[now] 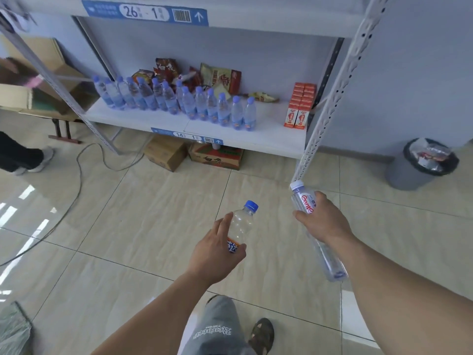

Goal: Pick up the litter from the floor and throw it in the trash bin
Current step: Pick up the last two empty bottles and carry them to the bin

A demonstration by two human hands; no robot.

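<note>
Gripping an empty bottle in each hand, left hand (217, 248) on the blue-capped bottle (242, 228), right hand (321, 219) on the white-capped bottle (307, 208), we are risking overshooting the distant trash bin (401, 175) if tossing.

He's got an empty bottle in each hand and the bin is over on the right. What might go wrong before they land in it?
Three risks, judging from this view:
1. The trash bin already holds wrappers near its rim, so a tossed bottle might bounce out.
2. The left hand holds the blue-capped bottle low on its body, with one finger straight; it could slip.
3. The shelf post stands between the right hand, with its white-capped bottle, and the bin; a swing might clip it.
</note>
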